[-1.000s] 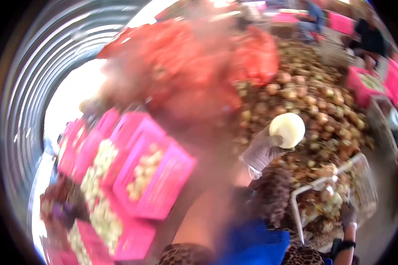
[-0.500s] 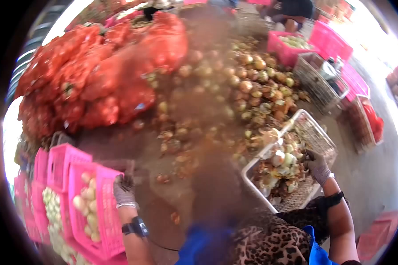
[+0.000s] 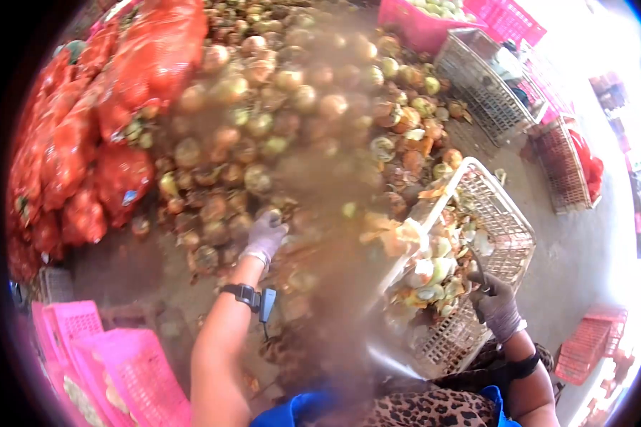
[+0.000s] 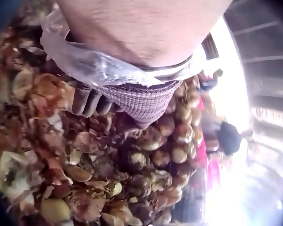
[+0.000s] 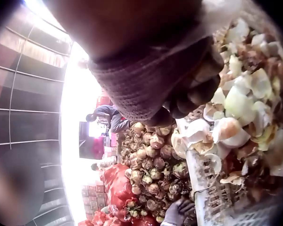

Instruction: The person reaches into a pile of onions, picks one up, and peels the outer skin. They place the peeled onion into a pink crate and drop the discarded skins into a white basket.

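Observation:
My left hand (image 3: 265, 236), in a pale knit glove with dark-soiled fingers, is at the near edge of a heap of unpeeled onions (image 3: 228, 135). In the left wrist view its fingertips (image 4: 90, 104) are bent over loose skins; the palm is hidden, and I cannot tell whether it grips an onion. My right hand (image 3: 497, 304), gloved too, has its fingers curled round a small knife (image 3: 480, 269), a slim dark shape beside the white plastic crate (image 3: 502, 206). Onion peelings (image 3: 434, 267) fill part of that crate. The right wrist view shows these curled fingers (image 5: 198, 94) from behind.
Red mesh sacks (image 3: 132, 78) stand at the far left. Pink crates (image 3: 132, 370) sit at the near left, with another pink crate (image 3: 420, 25) at the back. Beyond the heap on the right is a grey crate (image 3: 484, 85). A person (image 5: 111, 117) appears in the background.
The left hand carried a peeled onion to the pink crates at left, released it, and has moved right and forward to the onion heap. The right hand stays by the white crate.

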`<state>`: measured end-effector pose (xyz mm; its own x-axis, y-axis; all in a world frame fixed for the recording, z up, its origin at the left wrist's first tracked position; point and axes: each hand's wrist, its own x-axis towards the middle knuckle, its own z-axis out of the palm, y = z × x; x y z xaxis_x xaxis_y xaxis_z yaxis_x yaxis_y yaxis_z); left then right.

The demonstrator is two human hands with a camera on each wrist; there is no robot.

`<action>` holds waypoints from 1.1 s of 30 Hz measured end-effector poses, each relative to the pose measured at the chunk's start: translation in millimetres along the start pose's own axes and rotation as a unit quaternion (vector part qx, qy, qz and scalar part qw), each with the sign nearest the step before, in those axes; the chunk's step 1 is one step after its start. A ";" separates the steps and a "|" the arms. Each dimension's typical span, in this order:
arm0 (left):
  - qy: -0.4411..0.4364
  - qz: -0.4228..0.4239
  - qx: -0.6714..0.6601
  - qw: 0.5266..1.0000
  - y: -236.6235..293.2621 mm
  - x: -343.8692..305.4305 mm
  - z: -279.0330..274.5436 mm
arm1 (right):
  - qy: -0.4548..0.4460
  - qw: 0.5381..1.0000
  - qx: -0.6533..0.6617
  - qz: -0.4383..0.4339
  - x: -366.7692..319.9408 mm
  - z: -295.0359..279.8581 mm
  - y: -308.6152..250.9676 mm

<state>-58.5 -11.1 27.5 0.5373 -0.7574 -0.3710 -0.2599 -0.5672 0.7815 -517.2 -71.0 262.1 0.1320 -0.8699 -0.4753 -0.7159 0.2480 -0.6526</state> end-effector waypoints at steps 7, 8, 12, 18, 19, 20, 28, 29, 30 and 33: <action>-0.369 0.298 0.375 0.796 137.0 75.4 121.4 | -0.036 0.996 -0.081 0.013 6.9 -4.9 -1.3; -0.395 0.302 0.394 0.773 148.4 79.9 143.8 | -0.035 0.996 -0.087 0.010 9.3 -6.0 -1.7; -0.349 0.377 0.237 0.825 157.2 82.4 218.3 | -0.011 0.995 -0.097 -0.003 12.0 -11.9 -6.4; -0.364 0.261 0.374 0.812 179.0 63.7 214.9 | -0.031 0.995 -0.090 -0.002 7.8 -14.1 2.1; -0.374 0.208 0.280 0.859 168.6 63.3 202.0 | -0.030 0.997 -0.074 -0.002 6.1 -15.8 2.3; -0.380 0.155 0.185 0.893 156.6 60.3 185.2 | -0.026 0.998 -0.047 0.018 4.0 -19.1 -0.6; -0.445 0.119 -0.207 0.863 215.2 -32.8 9.4 | -0.155 0.962 0.222 0.029 -24.7 -28.4 -69.5; -0.448 0.145 -0.181 0.863 242.8 -54.6 -5.0 | -0.161 0.958 0.238 -0.007 -31.0 -23.5 -80.1; -0.459 0.155 -0.173 0.857 268.1 -80.1 -17.0 | -0.198 0.914 0.348 -0.062 -35.0 -17.0 -85.1; -0.459 0.216 -0.152 0.848 335.9 -165.8 -37.1 | -0.169 0.891 0.293 -0.303 -37.3 0.4 -84.8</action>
<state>-205.1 -64.0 370.2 -0.4426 -0.8855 -0.1416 0.0214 -0.1683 0.9855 -461.1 -59.4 335.0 0.6432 -0.7656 -0.0168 0.0244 0.0424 -0.9988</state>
